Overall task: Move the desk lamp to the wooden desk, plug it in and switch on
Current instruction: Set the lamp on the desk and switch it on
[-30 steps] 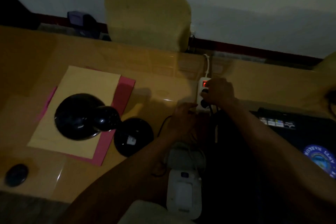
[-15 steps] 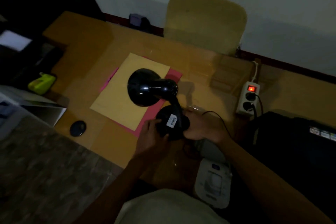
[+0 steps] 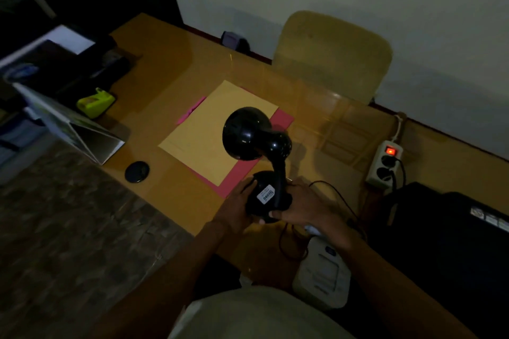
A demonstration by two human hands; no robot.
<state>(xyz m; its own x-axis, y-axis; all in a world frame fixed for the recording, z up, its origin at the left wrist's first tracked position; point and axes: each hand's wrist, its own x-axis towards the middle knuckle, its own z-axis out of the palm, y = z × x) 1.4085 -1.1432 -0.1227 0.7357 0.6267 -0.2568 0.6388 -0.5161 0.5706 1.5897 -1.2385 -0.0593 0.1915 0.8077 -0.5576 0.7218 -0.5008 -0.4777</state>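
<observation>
The black desk lamp (image 3: pixel 254 135) stands on the wooden desk (image 3: pixel 170 63), its shade dark and turned toward the left. My left hand (image 3: pixel 237 205) cups the left side of its round base. My right hand (image 3: pixel 303 205) grips the base from the right, thumb on the front edge. A white label sits on top of the base. The lamp's black cord (image 3: pixel 338 198) runs right to a white power strip (image 3: pixel 384 164) whose red switch glows; two black plugs sit in its sockets.
A yellow sheet on a pink folder (image 3: pixel 217 129) lies left of the lamp. A small black disc (image 3: pixel 137 171), a green tape dispenser (image 3: pixel 95 102), a folded stand (image 3: pixel 71 129), a white device (image 3: pixel 321 275), a black bag (image 3: pixel 451 231) and a chair (image 3: pixel 333 55) surround it.
My right hand left the power strip and both hands came to the lamp base. The view swung left. Over the last half second the hands stayed on the base.
</observation>
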